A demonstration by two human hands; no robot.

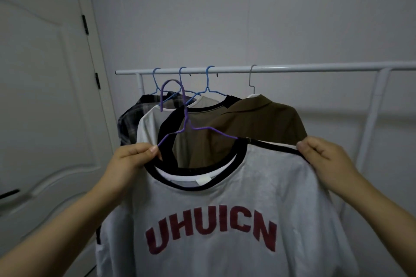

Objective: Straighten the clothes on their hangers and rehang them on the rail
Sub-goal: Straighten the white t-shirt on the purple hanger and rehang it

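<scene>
1. White T-shirt (225,220), red "UHUICN" print, black-trimmed collar; held up in front of the rail (292,68), not yet hung.
2. Purple wire hanger (180,117): partly inside the collar, left arm exposed, hook free in the air.
3. Left hand (132,159): fingers pinch the collar and hanger end.
4. Right hand (319,153): fingers curled, gripping the black-trimmed shoulder seam.
5. Rail holds four hung garments: plaid shirt (130,119), white tee (150,123), black-trimmed tee (191,123), brown shirt (258,123).
6. Risk: the shirt probably slides off the exposed hanger arm if released unevenly; the hook may snag neighbouring hangers.
</scene>
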